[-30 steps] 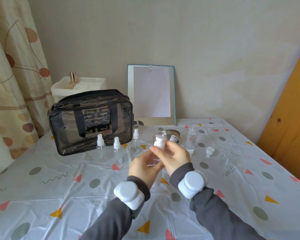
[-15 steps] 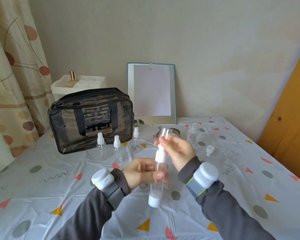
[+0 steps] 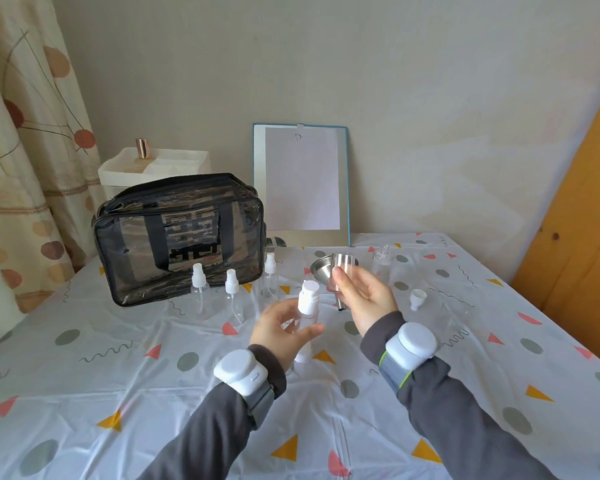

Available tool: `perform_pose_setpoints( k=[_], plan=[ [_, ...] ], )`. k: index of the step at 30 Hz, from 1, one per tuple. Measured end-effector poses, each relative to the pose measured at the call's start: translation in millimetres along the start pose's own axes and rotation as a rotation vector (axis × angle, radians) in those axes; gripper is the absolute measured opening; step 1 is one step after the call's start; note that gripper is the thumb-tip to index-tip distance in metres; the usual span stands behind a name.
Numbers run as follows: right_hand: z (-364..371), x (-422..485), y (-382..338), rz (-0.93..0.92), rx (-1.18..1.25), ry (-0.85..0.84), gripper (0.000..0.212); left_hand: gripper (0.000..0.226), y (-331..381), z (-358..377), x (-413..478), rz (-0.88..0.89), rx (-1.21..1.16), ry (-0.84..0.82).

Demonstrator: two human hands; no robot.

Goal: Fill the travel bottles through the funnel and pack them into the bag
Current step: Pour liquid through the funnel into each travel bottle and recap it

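Note:
My left hand (image 3: 280,330) grips a clear pump bottle (image 3: 306,308) with a white pump head, held upright above the table. My right hand (image 3: 367,297) holds the bottle's clear cap (image 3: 343,268) up and to the right of it. Behind the hands a metal funnel (image 3: 323,268) stands on the cloth. Three clear spray bottles (image 3: 232,295) with white tops stand in front of the black see-through bag (image 3: 179,237), whose top looks zipped shut. Another clear bottle (image 3: 381,265) stands further right.
A small white cap (image 3: 417,297) lies on the patterned tablecloth (image 3: 118,393) to the right. A framed board (image 3: 302,183) leans against the wall. A white organiser (image 3: 153,168) sits behind the bag. A curtain hangs at left, a wooden panel at right.
My right hand has pulled the clear cap off the pump bottle and moved it up and right. My left hand has lowered and steadied the bottle upright.

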State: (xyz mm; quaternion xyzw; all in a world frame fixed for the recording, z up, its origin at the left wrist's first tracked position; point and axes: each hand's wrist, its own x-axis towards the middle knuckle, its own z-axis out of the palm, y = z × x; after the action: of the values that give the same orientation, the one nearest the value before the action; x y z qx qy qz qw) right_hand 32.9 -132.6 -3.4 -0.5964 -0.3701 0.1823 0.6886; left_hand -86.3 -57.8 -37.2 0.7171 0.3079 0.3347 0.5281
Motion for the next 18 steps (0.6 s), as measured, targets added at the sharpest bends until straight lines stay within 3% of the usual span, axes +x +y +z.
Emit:
perform_pose_setpoints(
  k=[4,8,15,18],
  plan=[
    [0,-1,-1,-0.01,-0.036,-0.006,0.021,0.035,-4,2,1,-0.01,0.015,0.033],
    [0,-1,-2,-0.018,-0.008,-0.015,0.013,0.037,-6,1,2,0.02,0.111,0.025],
    [3,-1,-13,-0.034,0.027,0.019,0.027,0.054,-6,-3,4,0.06,0.198,0.009],
    [2,0,-15,-0.012,0.059,0.041,0.032,0.072,-4,-5,1,0.096,0.266,0.004]
  ],
)
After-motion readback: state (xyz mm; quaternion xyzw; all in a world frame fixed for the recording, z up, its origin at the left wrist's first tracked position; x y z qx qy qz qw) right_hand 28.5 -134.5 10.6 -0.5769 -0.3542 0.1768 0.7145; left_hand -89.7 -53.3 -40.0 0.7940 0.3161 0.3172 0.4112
